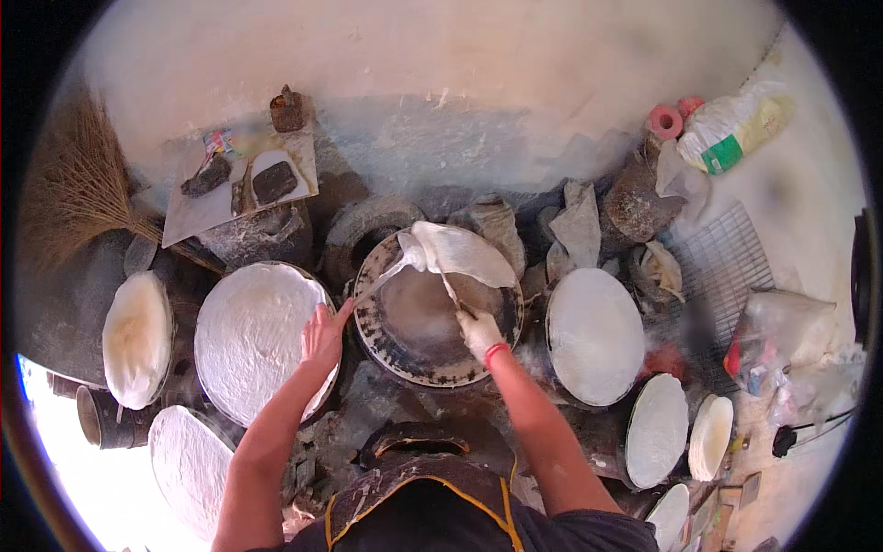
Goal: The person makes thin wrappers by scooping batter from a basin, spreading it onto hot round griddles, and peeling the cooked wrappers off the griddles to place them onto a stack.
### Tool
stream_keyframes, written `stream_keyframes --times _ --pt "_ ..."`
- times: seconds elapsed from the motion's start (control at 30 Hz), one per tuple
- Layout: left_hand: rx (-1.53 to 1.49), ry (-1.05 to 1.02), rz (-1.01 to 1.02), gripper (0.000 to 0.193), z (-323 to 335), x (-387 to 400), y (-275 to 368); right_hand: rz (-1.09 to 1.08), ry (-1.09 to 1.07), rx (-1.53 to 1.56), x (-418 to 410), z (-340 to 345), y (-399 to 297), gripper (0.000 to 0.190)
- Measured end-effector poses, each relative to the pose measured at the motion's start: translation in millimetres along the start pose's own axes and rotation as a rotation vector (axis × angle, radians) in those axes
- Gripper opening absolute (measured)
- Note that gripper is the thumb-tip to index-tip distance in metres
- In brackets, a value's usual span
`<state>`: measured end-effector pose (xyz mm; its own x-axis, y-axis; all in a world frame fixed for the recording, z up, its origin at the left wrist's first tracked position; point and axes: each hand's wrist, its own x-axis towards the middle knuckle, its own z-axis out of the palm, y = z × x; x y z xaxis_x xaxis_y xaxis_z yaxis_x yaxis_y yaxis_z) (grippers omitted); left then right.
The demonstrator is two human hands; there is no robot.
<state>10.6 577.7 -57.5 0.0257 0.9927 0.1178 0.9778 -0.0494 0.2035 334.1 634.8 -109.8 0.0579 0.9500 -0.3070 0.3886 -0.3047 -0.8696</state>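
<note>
My left hand (323,337), over the near right rim of a large white-coated round (262,338), pinches the end of a thin pale strip or stick (379,281). Whitish and seemingly gloved, with a red band at the wrist, my right hand (479,331) grips a thin stick (450,288). Both sticks reach a glossy, thin white sheet (469,254), bunched at its left end and spread over the far part of a round griddle (421,310). The griddle's pale rim has dark scorch marks. Whether the sheet touches the griddle, I cannot tell.
White-covered rounds stand at right (597,337), (657,431) and far left (138,339). A twig broom (103,186) leans at left near a board (186,219) holding dark blocks. Cloths (578,221) lie behind the griddle, and a wire rack (724,276) stands at right.
</note>
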Motion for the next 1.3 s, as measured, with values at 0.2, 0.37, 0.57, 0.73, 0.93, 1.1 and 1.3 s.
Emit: stream_keyframes --times 0.2,0.37,0.57,0.73,0.93,1.1,1.3 --pt "0.03 -0.005 -0.096 0.064 -16.7 -46.3 -5.6 -0.071 0.154 -0.016 7.4 -40.1 16.9 0.03" --pt "0.01 -0.03 -0.201 0.061 -38.8 -84.0 20.6 0.033 -0.348 -0.034 3.4 -28.4 -30.7 0.035" --pt "-0.32 0.182 -0.281 0.054 -33.1 -130.3 37.7 -0.453 -0.047 -0.081 69.3 -66.0 30.4 0.032" --pt "-1.052 0.27 -0.731 0.042 -27.7 -155.0 68.3 0.239 -0.61 0.086 34.2 -62.8 -29.5 0.028" --pt "-1.529 0.379 -0.82 0.028 -68.2 -166.0 116.5 0.148 -0.548 -0.061 78.7 -74.7 -46.2 0.03" --pt "-1.532 0.539 -1.041 0.021 -79.1 -210.9 138.0 0.547 -0.916 -0.312 26.3 -103.0 -64.8 0.034" --pt "-1.597 0.647 -1.101 0.018 -66.3 -254.6 151.9 0.259 -0.725 0.003 100.8 -122.3 -55.8 0.035"
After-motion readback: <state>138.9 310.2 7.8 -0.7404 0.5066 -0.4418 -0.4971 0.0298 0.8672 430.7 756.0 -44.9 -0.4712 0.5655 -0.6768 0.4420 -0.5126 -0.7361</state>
